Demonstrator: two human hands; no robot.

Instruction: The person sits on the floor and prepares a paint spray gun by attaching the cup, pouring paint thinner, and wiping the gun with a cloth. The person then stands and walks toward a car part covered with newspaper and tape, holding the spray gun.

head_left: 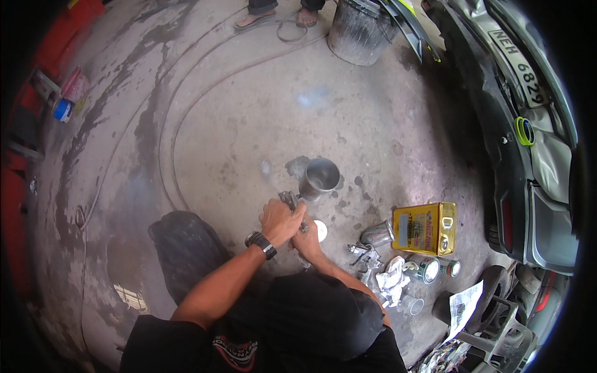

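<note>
A grey metal tool (288,199) is in the person's two hands, low over the grey floor (249,143). The left hand (281,222) is wrapped around it, and the right hand (306,240) grips just below and to the right. The hands hide most of the tool, so I cannot tell its whole shape. A black watch (264,244) is on the left wrist.

Just past the hands, a grey cup (321,176) stands on the floor, and its open top shows. A round white thing (321,230) is right beside the right hand, but I cannot tell if they touch.

More to the right, a shiny metal pot (377,234) is next to a big yellow can (423,229). Below them are two small cans (427,270), some crumpled white stuff (393,281) and a clear cup (413,305).

Far to the right is a grey car (550,161) with a bent back. Far ahead, a big bucket (357,37) stands near another person's feet (255,20). A long hose (168,124) curves over the floor on the left
</note>
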